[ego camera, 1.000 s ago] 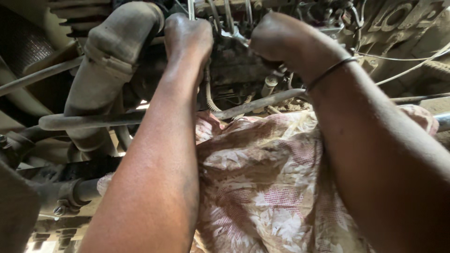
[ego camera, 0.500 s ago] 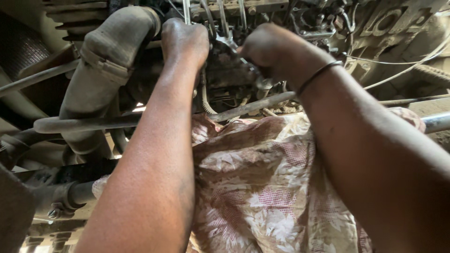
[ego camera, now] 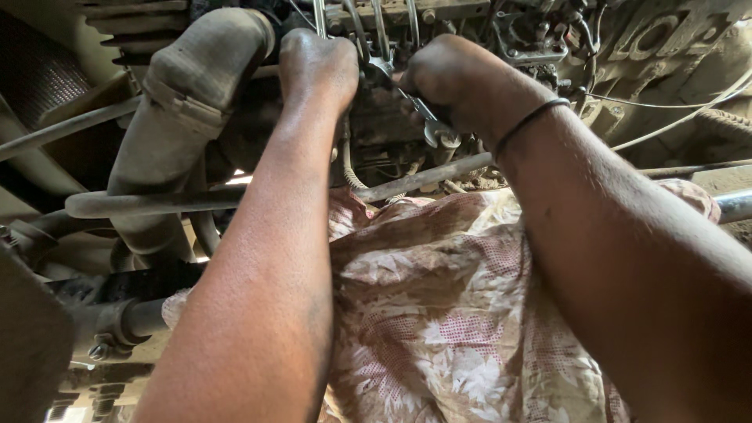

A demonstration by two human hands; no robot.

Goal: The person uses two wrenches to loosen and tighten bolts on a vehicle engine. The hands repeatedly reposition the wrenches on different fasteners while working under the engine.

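Note:
Both my arms reach up into the greasy underside of an engine. My right hand (ego camera: 462, 82), with a black band on the wrist, is closed around a metal spanner (ego camera: 427, 117) whose ring end sticks out below the fist. My left hand (ego camera: 317, 66) is curled shut against the engine parts beside thin metal pipes (ego camera: 368, 27); what it grips is hidden behind its fingers. The spanner's upper end lies between the two hands at the pipes.
A thick dusty rubber hose (ego camera: 188, 102) bends down at the left. A steel rod (ego camera: 157, 204) runs across below the hands. A patterned pink cloth (ego camera: 439, 313) covers my chest. Wires (ego camera: 674, 117) hang at the right.
The view and both hands have shifted slightly; my right hand has moved left toward my left hand, and the spanner now shows more clearly below the fist.

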